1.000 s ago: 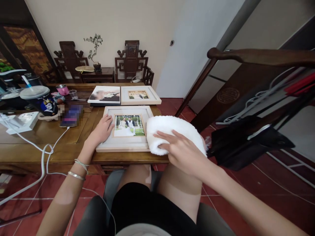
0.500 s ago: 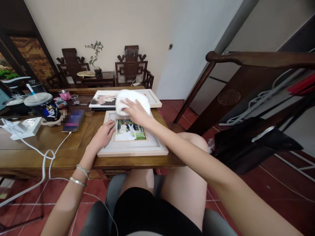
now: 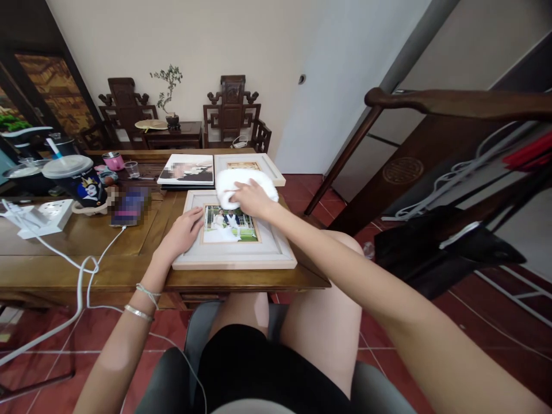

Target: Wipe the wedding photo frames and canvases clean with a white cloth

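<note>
A pale wooden picture frame lies flat near the table's front edge, with a wedding photo of two people inside its white mat. My left hand rests across the frame's left side, fingers lying flat on it. Bunched under my right hand is a white fluffy cloth, which I press on the frame's upper part. The fingers of that hand are partly bent into the cloth. The cloth hides some of the frame's far edge and overlaps the second light frame behind.
Left of that second frame lies a stack with a picture panel on top. A phone on a white cable, a power strip, a lidded cup and a pink mug occupy the table's left. A dark wooden chair stands at right.
My right hand has slid the cloth to the right and slightly nearer, uncovering the panel and part of the rear frame's picture. My left hand stays on the frame's left side.
</note>
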A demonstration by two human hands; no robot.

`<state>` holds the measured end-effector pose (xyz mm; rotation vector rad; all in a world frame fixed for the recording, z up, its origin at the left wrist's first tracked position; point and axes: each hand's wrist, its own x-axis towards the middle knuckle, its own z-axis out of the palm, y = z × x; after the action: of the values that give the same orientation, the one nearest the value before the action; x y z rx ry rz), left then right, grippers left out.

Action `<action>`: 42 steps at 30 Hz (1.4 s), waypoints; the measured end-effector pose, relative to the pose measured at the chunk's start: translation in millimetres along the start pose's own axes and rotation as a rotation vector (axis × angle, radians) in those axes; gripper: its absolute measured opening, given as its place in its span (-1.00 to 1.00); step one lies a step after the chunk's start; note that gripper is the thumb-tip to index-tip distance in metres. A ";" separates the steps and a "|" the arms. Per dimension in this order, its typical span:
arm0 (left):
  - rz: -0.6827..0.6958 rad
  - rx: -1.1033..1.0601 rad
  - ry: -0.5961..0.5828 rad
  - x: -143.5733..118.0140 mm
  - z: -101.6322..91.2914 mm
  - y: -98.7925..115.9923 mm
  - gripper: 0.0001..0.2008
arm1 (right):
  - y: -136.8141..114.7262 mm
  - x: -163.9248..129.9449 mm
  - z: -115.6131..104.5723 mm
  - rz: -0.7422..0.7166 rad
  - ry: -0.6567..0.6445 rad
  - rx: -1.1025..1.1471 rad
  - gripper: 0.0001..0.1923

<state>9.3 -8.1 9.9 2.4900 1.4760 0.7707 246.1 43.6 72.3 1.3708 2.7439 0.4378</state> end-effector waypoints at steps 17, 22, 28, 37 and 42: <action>-0.006 -0.028 0.017 -0.3 -4.6 5.4 -0.57 | 0.2 -129.4 -56.5 -0.050 -0.289 0.227 -0.58; -0.002 -0.030 0.003 0.2 -4.8 5.1 -0.58 | 0.0 -131.8 -59.3 -0.033 -0.292 0.277 -0.52; 0.005 -0.024 0.000 0.2 -5.7 5.1 -0.59 | 20.5 -79.2 -21.5 0.113 -0.175 0.240 -0.70; 0.000 -0.029 0.008 1.0 -6.3 5.8 -0.58 | 5.9 -104.2 -24.0 0.064 -0.153 0.233 -0.87; -0.003 -0.030 0.021 1.0 -3.4 5.1 -0.59 | -21.6 -153.6 -56.7 -0.069 -0.205 0.255 -0.63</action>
<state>11.9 -10.2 15.1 2.4641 1.4637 0.8150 313.4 -103.1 107.6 1.2805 2.7356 -0.0572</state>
